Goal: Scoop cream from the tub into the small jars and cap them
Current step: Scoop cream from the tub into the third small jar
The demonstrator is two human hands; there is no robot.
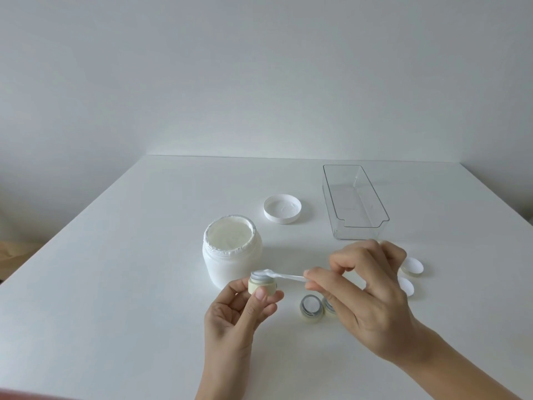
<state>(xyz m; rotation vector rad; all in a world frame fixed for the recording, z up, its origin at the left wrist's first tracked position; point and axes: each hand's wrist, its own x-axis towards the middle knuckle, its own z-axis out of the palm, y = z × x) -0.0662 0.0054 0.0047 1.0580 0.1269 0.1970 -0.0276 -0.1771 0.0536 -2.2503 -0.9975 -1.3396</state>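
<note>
Hands (242, 310) hold jar (262, 285) and spatula (288, 276).

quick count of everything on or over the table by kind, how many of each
small jars: 3 (one held, one on the table, one partly hidden behind the right hand)
small caps: 2
cream tub: 1
tub lid: 1
clear spatula: 1
clear tray: 1
total: 9

Open tabletop (121, 269) left of the tub (232, 255).
</note>
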